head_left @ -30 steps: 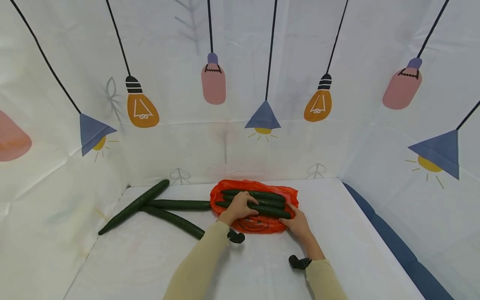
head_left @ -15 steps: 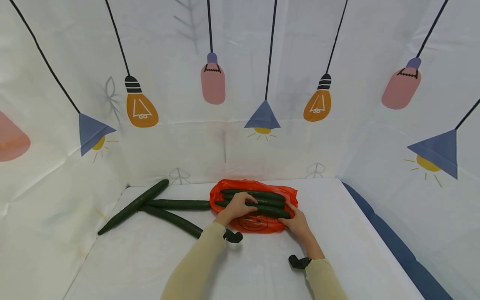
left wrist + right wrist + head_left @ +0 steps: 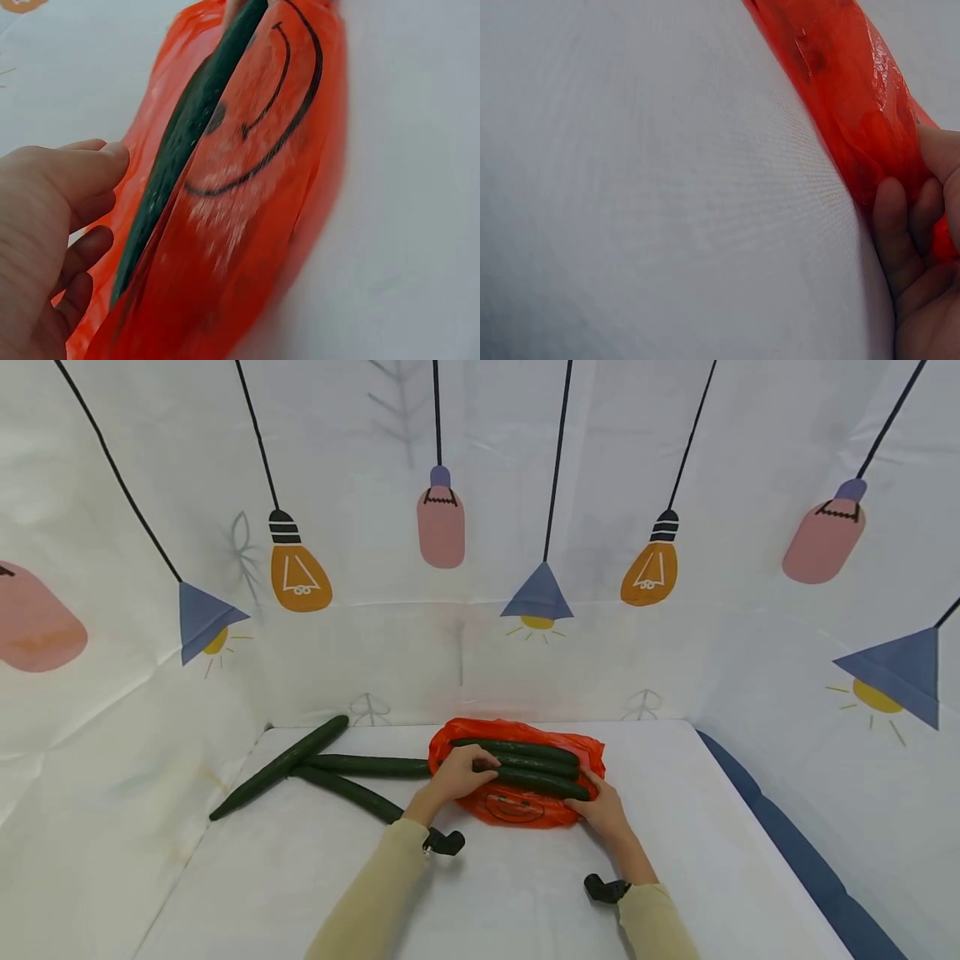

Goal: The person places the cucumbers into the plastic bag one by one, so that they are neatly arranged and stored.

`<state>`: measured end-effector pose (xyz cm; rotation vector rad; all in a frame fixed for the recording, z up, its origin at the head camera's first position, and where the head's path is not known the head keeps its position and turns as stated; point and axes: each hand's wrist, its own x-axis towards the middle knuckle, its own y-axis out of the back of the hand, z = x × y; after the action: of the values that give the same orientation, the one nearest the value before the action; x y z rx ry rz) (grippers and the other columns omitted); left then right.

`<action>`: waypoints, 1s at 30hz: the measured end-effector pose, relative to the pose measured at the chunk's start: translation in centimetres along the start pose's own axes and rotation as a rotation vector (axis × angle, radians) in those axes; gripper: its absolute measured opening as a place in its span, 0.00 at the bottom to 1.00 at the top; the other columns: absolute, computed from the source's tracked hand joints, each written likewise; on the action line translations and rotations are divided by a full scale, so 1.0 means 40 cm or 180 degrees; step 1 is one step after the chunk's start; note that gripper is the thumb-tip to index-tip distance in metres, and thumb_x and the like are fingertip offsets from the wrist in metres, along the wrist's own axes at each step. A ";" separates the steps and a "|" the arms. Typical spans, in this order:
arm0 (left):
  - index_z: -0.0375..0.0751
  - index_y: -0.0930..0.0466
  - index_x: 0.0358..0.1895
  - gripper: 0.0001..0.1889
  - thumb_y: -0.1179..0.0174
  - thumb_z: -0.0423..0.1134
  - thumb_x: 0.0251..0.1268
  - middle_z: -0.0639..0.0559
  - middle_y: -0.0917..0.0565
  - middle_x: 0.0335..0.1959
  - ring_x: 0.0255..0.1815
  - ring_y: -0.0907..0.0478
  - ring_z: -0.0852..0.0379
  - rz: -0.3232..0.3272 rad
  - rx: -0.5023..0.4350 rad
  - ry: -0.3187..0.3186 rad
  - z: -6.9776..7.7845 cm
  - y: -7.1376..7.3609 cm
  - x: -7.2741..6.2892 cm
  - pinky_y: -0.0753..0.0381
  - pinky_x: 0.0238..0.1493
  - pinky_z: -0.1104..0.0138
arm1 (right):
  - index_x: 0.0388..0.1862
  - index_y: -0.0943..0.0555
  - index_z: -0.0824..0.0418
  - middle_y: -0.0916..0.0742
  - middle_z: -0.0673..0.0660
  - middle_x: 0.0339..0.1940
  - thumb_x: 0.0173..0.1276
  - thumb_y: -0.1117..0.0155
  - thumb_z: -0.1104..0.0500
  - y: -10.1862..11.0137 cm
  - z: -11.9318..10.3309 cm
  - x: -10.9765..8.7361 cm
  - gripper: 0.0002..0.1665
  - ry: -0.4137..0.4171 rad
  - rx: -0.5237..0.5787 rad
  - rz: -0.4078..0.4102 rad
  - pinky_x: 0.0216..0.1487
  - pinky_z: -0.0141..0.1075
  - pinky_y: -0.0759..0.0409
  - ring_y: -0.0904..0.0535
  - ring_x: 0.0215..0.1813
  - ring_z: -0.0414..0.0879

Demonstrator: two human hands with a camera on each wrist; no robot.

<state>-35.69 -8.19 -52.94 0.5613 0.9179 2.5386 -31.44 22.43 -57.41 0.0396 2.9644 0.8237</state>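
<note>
Three cucumbers (image 3: 536, 764) in red bag (image 3: 513, 809) on bench (image 3: 525, 902). Left hand (image 3: 459, 773): fingers loosely spread, gripping nothing; right hand (image 3: 606, 812): fingers pinch bag's end. Best hold that end steady, tug gently.

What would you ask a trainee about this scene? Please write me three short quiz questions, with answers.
1. How many cucumbers show inside the red bag in the head view?
2. True or false: every cucumber in view is in the bag.
3. What does the right hand touch? A) nothing; B) the bag's left end; C) the bag's right end.

Key: 1. Three. 2. False: three loose cucumbers lie to its left. 3. C.
</note>
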 end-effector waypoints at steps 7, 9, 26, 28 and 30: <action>0.42 0.13 0.45 0.08 0.35 0.36 0.65 0.59 0.18 0.38 0.41 0.22 0.60 0.0124 -0.0027 -0.0035 -0.022 0.041 -0.066 0.22 0.45 0.63 | 0.76 0.42 0.61 0.36 0.71 0.72 0.60 0.27 0.55 -0.003 -0.002 -0.001 0.50 -0.0039 0.0022 0.0007 0.67 0.62 0.45 0.44 0.71 0.66; 0.43 0.13 0.44 0.07 0.35 0.36 0.65 0.60 0.18 0.38 0.41 0.22 0.61 0.0162 0.0009 -0.0052 -0.035 0.051 -0.084 0.22 0.44 0.63 | 0.76 0.41 0.61 0.36 0.71 0.72 0.60 0.27 0.55 -0.004 -0.003 -0.002 0.50 -0.0042 0.0020 0.0008 0.67 0.62 0.46 0.44 0.72 0.66; 0.43 0.13 0.43 0.06 0.38 0.36 0.66 0.61 0.18 0.36 0.41 0.23 0.60 0.0087 0.0293 0.0415 -0.081 0.172 -0.233 0.23 0.43 0.60 | 0.76 0.42 0.61 0.36 0.72 0.72 0.59 0.26 0.54 -0.001 0.003 -0.001 0.51 -0.0004 -0.0018 0.0001 0.67 0.62 0.47 0.45 0.72 0.67; 0.44 0.13 0.42 0.06 0.37 0.37 0.66 0.63 0.18 0.36 0.42 0.22 0.60 0.0096 0.0413 0.0517 -0.094 0.186 -0.251 0.23 0.45 0.60 | 0.76 0.42 0.61 0.37 0.72 0.72 0.59 0.26 0.54 -0.001 0.002 0.000 0.51 -0.0009 -0.0039 -0.0013 0.67 0.63 0.47 0.45 0.72 0.67; 0.46 0.13 0.41 0.05 0.37 0.37 0.66 0.63 0.19 0.36 0.42 0.22 0.59 0.0126 0.0556 0.0581 -0.107 0.202 -0.271 0.23 0.45 0.59 | 0.76 0.42 0.62 0.37 0.72 0.72 0.60 0.27 0.55 0.001 0.001 0.001 0.50 -0.0007 -0.0053 -0.0033 0.67 0.63 0.45 0.45 0.71 0.67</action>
<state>-30.33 -21.30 -53.12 0.4052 1.2133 2.5939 -31.48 22.47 -57.44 0.0244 2.9530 0.8462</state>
